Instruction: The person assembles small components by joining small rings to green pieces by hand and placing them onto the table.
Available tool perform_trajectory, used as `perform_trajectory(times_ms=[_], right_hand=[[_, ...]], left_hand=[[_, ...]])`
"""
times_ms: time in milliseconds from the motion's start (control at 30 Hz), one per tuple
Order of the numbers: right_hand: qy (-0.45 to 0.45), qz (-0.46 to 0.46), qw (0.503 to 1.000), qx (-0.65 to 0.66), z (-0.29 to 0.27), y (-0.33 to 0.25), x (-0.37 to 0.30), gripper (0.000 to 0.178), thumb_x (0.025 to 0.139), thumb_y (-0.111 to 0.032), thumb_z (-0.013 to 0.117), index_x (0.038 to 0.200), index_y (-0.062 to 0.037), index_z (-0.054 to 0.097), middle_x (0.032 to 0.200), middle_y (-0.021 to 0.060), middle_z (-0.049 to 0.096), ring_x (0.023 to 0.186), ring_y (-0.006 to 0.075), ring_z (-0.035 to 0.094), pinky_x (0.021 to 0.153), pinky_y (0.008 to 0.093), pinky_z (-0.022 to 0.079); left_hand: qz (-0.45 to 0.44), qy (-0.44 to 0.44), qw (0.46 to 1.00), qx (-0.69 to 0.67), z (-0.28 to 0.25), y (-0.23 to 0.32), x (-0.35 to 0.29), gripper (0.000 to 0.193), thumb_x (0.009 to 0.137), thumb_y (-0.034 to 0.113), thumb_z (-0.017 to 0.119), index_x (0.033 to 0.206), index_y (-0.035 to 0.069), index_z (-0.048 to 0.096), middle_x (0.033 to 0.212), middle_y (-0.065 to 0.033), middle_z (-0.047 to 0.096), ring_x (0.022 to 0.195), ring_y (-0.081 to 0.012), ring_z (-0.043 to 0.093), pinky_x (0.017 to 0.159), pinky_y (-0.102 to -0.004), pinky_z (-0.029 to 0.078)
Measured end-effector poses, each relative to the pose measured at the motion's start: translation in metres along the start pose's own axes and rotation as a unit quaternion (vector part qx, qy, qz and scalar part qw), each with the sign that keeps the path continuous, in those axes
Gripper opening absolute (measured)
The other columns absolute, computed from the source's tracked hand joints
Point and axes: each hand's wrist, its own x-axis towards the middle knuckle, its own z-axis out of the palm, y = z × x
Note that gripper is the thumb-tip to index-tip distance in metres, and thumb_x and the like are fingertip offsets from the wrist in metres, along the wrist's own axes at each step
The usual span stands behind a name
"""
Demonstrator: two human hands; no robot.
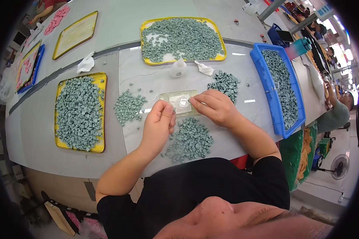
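Observation:
My left hand (160,121) is closed in a pinch at the left end of a pale, see-through rectangular plate (165,96). Whatever lies between its thumb and finger is too small to make out. From the other side my right hand (217,106) reaches in, its fingertips pinched together beside a small round clear dish (183,102) on the plate. What those fingertips hold is hidden. Around the plate lie loose heaps of small grey-green pieces: one heap (191,139) nearest me, another heap (129,106) at the left, and a darker heap (224,84) beyond my right hand.
Yellow-rimmed trays of the same pieces stand at the left (104,119) and far side (143,40). A long blue bin (263,85) holds more at the right. A white squeeze bottle (178,68), crumpled tissue (204,68) and turquoise-pink drink bottle (299,48) stand beyond my hands.

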Motion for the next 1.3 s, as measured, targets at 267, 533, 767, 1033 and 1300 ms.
perform_trajectory(times_ms=[267,533,767,1033,1300], right_hand=[[-0.016,-0.024,0.999,-0.029,0.003,-0.001,0.003,0.031,0.063,-0.004,0.06,0.092,0.0045,0.064,0.088,0.0105,0.06,0.076,0.0226,0.06,0.063,0.0311,0.051],[-0.025,-0.026,0.999,-0.04,0.005,-0.004,0.006,0.03,0.063,-0.004,0.061,0.092,0.0039,0.064,0.089,0.0107,0.06,0.077,0.0229,0.06,0.064,0.031,0.051],[0.037,0.273,0.931,0.24,0.01,-0.015,0.001,0.019,0.073,0.004,0.066,0.092,0.0011,0.065,0.087,0.0109,0.062,0.075,0.0187,0.06,0.061,0.0263,0.047],[0.046,0.414,0.789,0.451,0.015,-0.03,0.004,0.008,0.077,0.002,0.066,0.085,0.0018,0.065,0.084,0.0065,0.061,0.072,0.013,0.056,0.061,0.0234,0.044],[0.096,0.168,0.957,0.214,0.016,-0.035,0.012,0.022,0.066,0.006,0.07,0.087,0.0011,0.065,0.079,0.0099,0.062,0.066,0.0211,0.058,0.057,0.0283,0.046]], left_hand=[[-0.024,-0.007,1.0,0.011,-0.004,0.002,0.0,0.028,0.098,0.029,0.041,0.079,0.008,0.041,0.058,0.0041,0.034,0.05,-0.0043,0.028,0.043,-0.0196,0.022],[-0.015,0.01,0.999,-0.04,-0.008,-0.001,0.003,0.018,0.097,0.022,0.043,0.087,0.007,0.044,0.07,0.001,0.043,0.054,-0.0049,0.031,0.045,-0.0187,0.026],[-0.013,-0.017,1.0,-0.017,-0.01,0.0,0.001,0.014,0.096,0.019,0.046,0.089,0.007,0.044,0.073,-0.0004,0.046,0.055,-0.0047,0.032,0.046,-0.0184,0.027],[-0.052,-0.048,0.997,-0.013,-0.008,-0.006,-0.002,0.025,0.098,0.027,0.04,0.083,0.007,0.044,0.063,0.0019,0.039,0.054,-0.005,0.031,0.045,-0.0196,0.025],[-0.087,-0.06,0.993,-0.046,-0.007,-0.004,-0.005,0.027,0.098,0.028,0.04,0.081,0.007,0.044,0.062,0.0023,0.038,0.051,-0.0048,0.029,0.044,-0.0201,0.024]])
